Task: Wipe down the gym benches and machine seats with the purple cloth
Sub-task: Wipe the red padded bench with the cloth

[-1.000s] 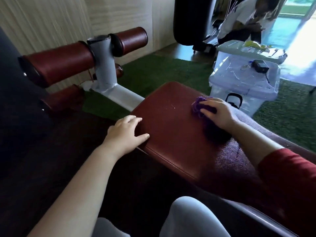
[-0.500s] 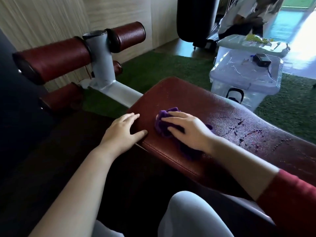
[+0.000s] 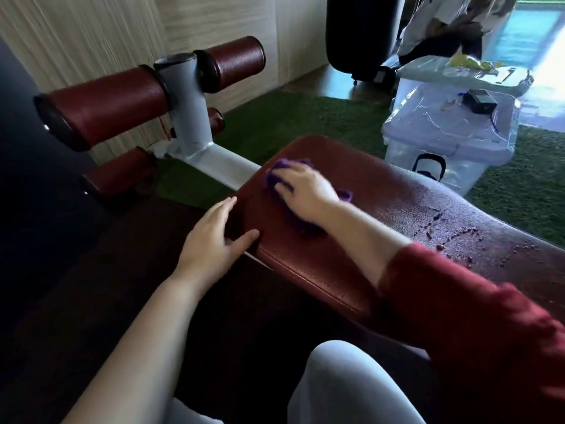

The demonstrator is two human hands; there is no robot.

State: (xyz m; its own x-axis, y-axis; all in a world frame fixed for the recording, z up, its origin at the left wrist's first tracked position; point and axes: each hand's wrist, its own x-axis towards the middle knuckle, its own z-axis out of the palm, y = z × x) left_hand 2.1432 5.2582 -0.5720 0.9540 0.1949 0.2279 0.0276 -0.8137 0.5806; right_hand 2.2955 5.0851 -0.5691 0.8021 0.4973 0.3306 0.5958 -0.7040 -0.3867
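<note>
A person leans over a dark red padded bench [image 3: 382, 215] on green turf. The right hand [image 3: 305, 191] lies flat, fingers spread, pressing a purple cloth [image 3: 282, 166] onto the pad's far end, near the white frame [image 3: 195, 130] with its roller pads [image 3: 104, 107]. The left hand [image 3: 214, 240] rests open on the pad's near edge, thumb on top, gripping nothing. Beads of liquid [image 3: 452, 234] sit on the middle of the pad, to the right of the cloth, so that stretch looks unwiped. The task seems at an early stage: this bench is partly wiped, and no other seats appear in view. Clear bins [image 3: 449, 139] stand beyond.
</note>
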